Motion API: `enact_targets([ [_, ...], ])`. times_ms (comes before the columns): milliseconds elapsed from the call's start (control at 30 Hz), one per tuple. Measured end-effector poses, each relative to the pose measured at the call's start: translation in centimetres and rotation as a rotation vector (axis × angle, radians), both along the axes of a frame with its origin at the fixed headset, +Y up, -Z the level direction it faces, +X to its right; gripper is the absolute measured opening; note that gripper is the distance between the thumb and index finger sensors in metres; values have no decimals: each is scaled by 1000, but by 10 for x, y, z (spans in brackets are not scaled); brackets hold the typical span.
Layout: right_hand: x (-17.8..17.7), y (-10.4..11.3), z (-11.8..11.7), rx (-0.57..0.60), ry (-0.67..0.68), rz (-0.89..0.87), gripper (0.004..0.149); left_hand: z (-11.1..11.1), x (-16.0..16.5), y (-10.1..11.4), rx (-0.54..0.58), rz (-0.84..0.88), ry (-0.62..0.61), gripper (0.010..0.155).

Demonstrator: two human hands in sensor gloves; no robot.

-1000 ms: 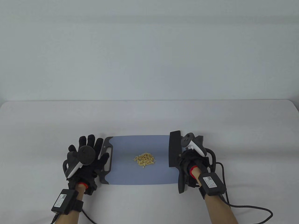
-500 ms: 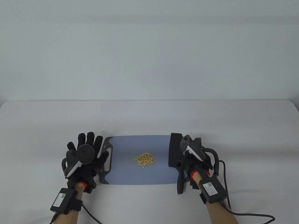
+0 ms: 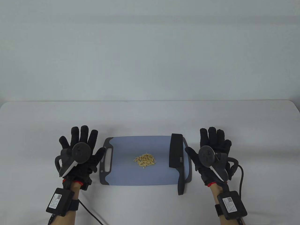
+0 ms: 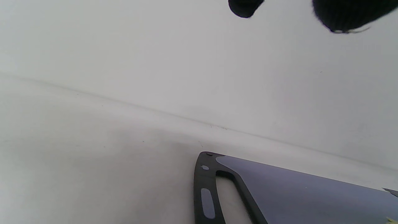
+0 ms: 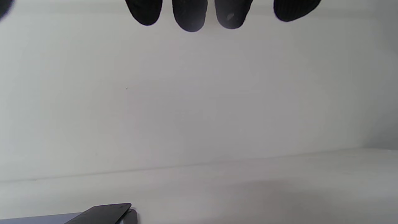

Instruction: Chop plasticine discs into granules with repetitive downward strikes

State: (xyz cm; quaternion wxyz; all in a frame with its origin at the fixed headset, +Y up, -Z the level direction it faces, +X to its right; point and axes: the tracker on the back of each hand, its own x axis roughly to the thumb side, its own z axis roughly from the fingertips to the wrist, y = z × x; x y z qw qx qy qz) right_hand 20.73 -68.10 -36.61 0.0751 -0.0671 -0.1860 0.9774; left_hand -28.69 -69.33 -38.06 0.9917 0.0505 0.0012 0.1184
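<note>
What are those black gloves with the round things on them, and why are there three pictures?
Those are a person's hands in sensor gloves. The round thing strapped on the left hand and the right hand is a tracker. One camera looks down at the table; one sits on each wrist, so fingertips hang in from the top. On the table lies a cutting board with a pile of yellow plasticine granules and a black cleaver. Both hands are open, holding nothing.
</note>
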Motion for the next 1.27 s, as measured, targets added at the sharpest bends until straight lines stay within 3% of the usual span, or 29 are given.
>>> enact_targets([
  [233,4,-9,-5,-67,4,4,99,-1,2,-5,-10,-19,2,85],
  [1267,-8,-12,-9,-99,37,88,96,1,1,-8,-16,-23,4,85],
])
